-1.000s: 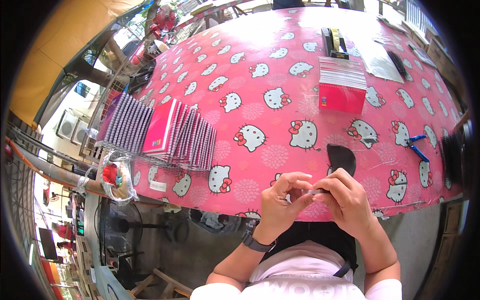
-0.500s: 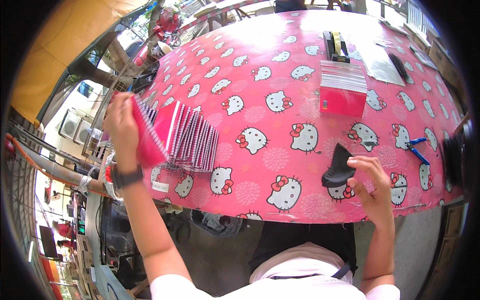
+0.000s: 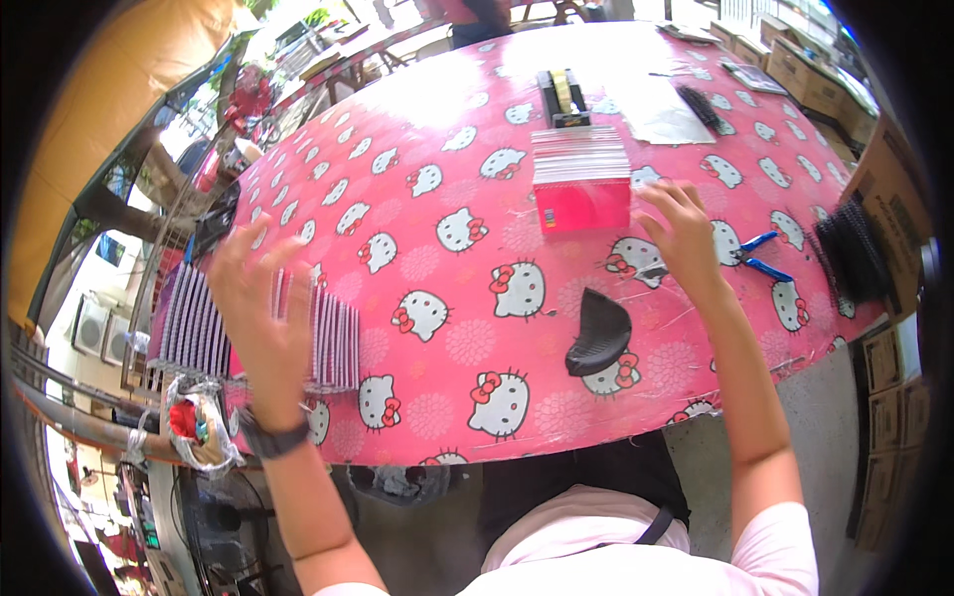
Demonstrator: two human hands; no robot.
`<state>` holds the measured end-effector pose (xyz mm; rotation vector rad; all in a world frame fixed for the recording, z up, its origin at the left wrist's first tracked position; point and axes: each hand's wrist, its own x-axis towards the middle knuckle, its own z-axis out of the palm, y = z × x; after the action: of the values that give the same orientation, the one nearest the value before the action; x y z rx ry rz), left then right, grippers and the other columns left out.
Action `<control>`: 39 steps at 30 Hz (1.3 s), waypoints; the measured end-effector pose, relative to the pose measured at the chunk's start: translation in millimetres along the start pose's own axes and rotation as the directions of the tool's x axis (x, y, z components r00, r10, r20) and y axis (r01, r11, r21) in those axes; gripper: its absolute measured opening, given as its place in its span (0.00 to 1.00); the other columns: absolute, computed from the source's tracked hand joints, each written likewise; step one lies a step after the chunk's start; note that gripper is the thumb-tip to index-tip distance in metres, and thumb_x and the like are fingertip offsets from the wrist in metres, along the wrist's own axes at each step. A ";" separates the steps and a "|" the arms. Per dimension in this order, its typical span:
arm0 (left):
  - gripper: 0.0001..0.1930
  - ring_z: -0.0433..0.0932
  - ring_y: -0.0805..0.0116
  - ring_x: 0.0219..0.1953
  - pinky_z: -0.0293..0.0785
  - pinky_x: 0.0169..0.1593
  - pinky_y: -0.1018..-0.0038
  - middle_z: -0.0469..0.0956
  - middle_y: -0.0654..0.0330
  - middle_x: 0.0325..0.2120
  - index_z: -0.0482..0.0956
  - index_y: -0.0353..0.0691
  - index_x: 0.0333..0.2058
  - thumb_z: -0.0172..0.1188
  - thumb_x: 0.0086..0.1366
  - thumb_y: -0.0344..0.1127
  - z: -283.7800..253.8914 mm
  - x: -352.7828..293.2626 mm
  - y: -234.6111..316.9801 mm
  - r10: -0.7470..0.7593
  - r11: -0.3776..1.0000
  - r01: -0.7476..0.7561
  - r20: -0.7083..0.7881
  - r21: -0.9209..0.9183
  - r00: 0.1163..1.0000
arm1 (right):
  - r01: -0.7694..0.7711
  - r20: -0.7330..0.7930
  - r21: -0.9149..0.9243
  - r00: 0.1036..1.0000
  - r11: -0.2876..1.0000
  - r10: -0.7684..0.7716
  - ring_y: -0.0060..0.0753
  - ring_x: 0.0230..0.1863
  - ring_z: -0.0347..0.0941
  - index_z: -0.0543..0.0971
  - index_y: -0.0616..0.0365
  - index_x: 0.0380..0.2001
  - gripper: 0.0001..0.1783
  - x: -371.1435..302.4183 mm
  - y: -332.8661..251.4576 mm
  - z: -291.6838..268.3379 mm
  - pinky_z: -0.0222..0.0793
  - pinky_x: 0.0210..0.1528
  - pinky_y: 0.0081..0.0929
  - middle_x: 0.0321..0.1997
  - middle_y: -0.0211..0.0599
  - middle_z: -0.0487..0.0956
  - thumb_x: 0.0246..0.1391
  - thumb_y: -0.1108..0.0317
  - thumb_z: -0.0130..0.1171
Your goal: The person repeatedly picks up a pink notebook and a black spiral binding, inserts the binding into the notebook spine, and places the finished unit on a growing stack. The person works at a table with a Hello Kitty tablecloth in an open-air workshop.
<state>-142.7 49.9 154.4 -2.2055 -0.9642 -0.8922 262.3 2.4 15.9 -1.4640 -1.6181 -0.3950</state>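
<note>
Clear plastic bag (image 3: 211, 459) hangs at the table's left edge, red and greenish bits inside. Under the table, a grey plastic bag (image 3: 402, 484), contents too dim to tell. Cardboard boxes (image 3: 882, 407) stacked at lower right, more boxes (image 3: 803, 77) beyond the far right corner. Black tape dispenser (image 3: 562, 102) holds a yellowish roll, right behind the block of pink notebooks (image 3: 582, 206).

Your left hand (image 3: 263, 308) is blurred, fingers spread, over the coil-bound pink notebooks (image 3: 336, 343) at table left; contact can't be told. Your right hand (image 3: 686, 233) is loosely open, fingertips just beside the right side of the pink block; can't tell if they touch. A second coil-bound stack (image 3: 184, 323) sits left of your left hand.

Table (image 3: 452, 273) has a pink cover with white cat faces and red bows, shiny at the far end. On it: black curved pad (image 3: 600, 336) near your side, blue-handled pliers (image 3: 763, 260) to the right, black coil bundle (image 3: 853, 253) at the right edge, white paper (image 3: 664, 114) farther back.

Room: yellow tarp (image 3: 124, 89) upper left, a person (image 3: 479, 22) past the far end, grey floor below.
</note>
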 end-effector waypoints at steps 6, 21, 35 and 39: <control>0.11 0.67 0.52 0.57 0.60 0.59 0.58 0.72 0.56 0.52 0.79 0.46 0.41 0.63 0.60 0.40 15.7 -29.5 104.8 -0.141 0.919 0.137 0.017 -0.370 0.990 | 0.034 0.131 -0.176 0.991 0.984 -0.011 0.39 0.51 0.69 0.79 0.55 0.37 0.13 40.9 30.8 77.0 0.62 0.53 0.40 0.41 0.34 0.77 0.45 0.67 0.65; 0.17 0.75 0.64 0.35 0.64 0.49 0.64 0.78 0.62 0.34 0.81 0.42 0.44 0.60 0.54 0.24 36.7 -85.5 170.2 0.106 0.790 0.105 0.303 -0.604 0.947 | -0.296 0.536 0.642 0.833 0.707 -0.137 0.41 0.35 0.75 0.75 0.59 0.29 0.12 -61.0 -103.9 -42.3 0.71 0.38 0.34 0.29 0.39 0.76 0.44 0.68 0.69; 0.22 0.71 0.66 0.34 0.63 0.41 0.70 0.73 0.65 0.30 0.84 0.46 0.42 0.61 0.46 0.19 40.1 -103.0 180.7 -0.007 0.752 0.234 0.348 -0.616 0.938 | -0.464 -0.020 -0.724 0.754 0.511 0.657 0.41 0.59 0.66 0.81 0.49 0.45 0.15 -70.5 232.0 -129.2 0.64 0.52 0.52 0.47 0.31 0.80 0.53 0.61 0.61; 0.18 0.71 0.67 0.33 0.62 0.39 0.70 0.73 0.65 0.29 0.84 0.47 0.41 0.66 0.50 0.26 41.5 -100.4 182.5 -0.036 0.774 0.231 0.324 -0.589 0.945 | -0.252 0.068 -0.766 0.883 0.592 0.464 0.43 0.50 0.70 0.80 0.48 0.44 0.13 -62.3 243.1 -128.2 0.67 0.48 0.47 0.43 0.36 0.79 0.55 0.62 0.58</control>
<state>-37.6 -67.2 11.7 -2.9347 -1.0864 -1.0827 529.0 -70.2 -38.8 -2.5249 -1.3306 -0.6983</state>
